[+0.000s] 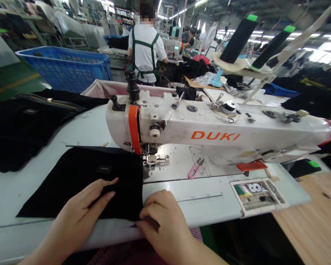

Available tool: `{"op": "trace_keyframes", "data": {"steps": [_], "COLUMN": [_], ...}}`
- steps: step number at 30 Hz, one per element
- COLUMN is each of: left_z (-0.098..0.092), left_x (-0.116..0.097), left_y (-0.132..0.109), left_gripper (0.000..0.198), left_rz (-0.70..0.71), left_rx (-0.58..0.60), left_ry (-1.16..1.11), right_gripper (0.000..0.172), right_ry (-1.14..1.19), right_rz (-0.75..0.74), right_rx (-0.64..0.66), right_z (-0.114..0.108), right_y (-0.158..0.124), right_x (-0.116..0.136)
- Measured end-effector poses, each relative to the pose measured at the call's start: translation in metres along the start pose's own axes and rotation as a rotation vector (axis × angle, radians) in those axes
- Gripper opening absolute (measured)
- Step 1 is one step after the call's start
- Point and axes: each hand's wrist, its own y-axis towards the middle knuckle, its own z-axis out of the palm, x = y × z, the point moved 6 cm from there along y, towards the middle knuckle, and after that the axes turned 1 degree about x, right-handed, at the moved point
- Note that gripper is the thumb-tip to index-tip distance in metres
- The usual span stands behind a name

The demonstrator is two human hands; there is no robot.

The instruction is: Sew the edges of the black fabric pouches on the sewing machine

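A left hand [79, 213], thumb and forefinger parted, rests on the cloth at lower center-left, while a right hand [168, 224], fingers curled, appears to pinch the cloth's corner at bottom center. Across the frame spreads a pale worktop [201, 213], topped by a white sewing machine [176, 125] from center to right. A dark garment [13, 132] with a zipper fills the left edge. The black cloth [71, 180] lies flat at lower left of center, its long axis running left to right, its pointed corner toward lower left and its straight right side running up the frame to the presser foot [152, 159]. Pink snips [195, 169] lie right of center. A small label [104, 169] is in place on the cloth. The work looks partway along: the side below the foot seems yet to be sewn, though any stitching is too dark to make out.
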Motion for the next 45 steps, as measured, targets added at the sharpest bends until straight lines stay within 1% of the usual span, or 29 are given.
{"op": "trace_keyframes", "data": {"steps": [3, 5, 7, 10, 13, 15, 17, 20, 23, 25, 26, 28, 30, 32, 34, 36, 39, 43, 45], "left_z": [-0.010, -0.013, -0.010, 0.002, 0.014, 0.019, 0.020, 0.013, 0.000, -0.004, -0.003, 0.007, 0.018, 0.026, 0.032, 0.036, 0.038, 0.039, 0.039], "left_x": [-0.007, -0.019, -0.032, -0.045, -0.047, -0.046, -0.046, -0.049, -0.051, -0.053, -0.056, -0.060, -0.063, -0.064, -0.066, -0.066, -0.067, -0.068, -0.068], "left_y": [0.003, 0.006, 0.008, 0.006, 0.001, -0.002, -0.003, 0.001, 0.006, 0.006, 0.004, -0.003, -0.009, -0.012, -0.013, -0.013, -0.013, -0.010, -0.006], "left_gripper": [0.031, 0.031, 0.035, 0.042, 0.049, 0.050, 0.046, 0.042, 0.051, 0.060, 0.064, 0.068, 0.067, 0.064, 0.060, 0.058, 0.056, 0.060, 0.061], "left_rz": [0.095, 0.214, 0.334, 0.454, 0.502, 0.511, 0.511, 0.518, 0.515, 0.561, 0.611, 0.719, 0.777, 0.793, 0.812, 0.820, 0.814, 0.790, 0.782], "left_rx": [0.025, 0.071, 0.128, 0.185, 0.193, 0.187, 0.179, 0.182, 0.154, 0.153, 0.168, 0.221, 0.238, 0.223, 0.219, 0.244, 0.272, 0.264, 0.250], "left_ry": [0.024, 0.065, 0.118, 0.195, 0.238, 0.238, 0.244, 0.293, 0.347, 0.389, 0.408, 0.454, 0.488, 0.524, 0.545, 0.565, 0.572, 0.545, 0.529], "right_gripper": [0.020, 0.018, 0.016, 0.019, 0.021, 0.022, 0.021, 0.016, 0.012, 0.013, 0.015, 0.020, 0.026, 0.027, 0.024, 0.022, 0.022, 0.026, 0.024], "right_ry": [0.056, -0.001, -0.108, -0.256, -0.305, -0.281, -0.246, -0.250, -0.250, -0.217, -0.205, -0.205, -0.227, -0.237, -0.243, -0.258, -0.282, -0.292, -0.307], "right_rz": [-0.023, -0.108, -0.216, -0.351, -0.434, -0.441, -0.405, -0.389, -0.433, -0.453, -0.461, -0.470, -0.467, -0.470, -0.477, -0.489, -0.497, -0.509, -0.510], "right_rx": [0.045, 0.113, 0.179, 0.224, 0.224, 0.216, 0.228, 0.260, 0.222, 0.166, 0.136, 0.069, 0.039, 0.043, 0.058, 0.054, 0.019, -0.049, -0.035], "right_z": [-0.004, -0.007, -0.007, -0.004, 0.000, 0.001, 0.001, 0.002, 0.004, 0.005, 0.006, 0.008, 0.010, 0.012, 0.012, 0.012, 0.012, 0.013, 0.014], "right_y": [0.002, 0.003, 0.002, 0.002, 0.002, 0.003, 0.005, 0.006, 0.006, 0.004, 0.004, 0.003, 0.002, 0.002, 0.002, 0.001, -0.002, -0.003, -0.003], "right_x": [0.002, 0.006, 0.010, 0.012, 0.013, 0.013, 0.012, 0.012, 0.016, 0.018, 0.019, 0.019, 0.018, 0.017, 0.016, 0.016, 0.015, 0.015, 0.013]}}
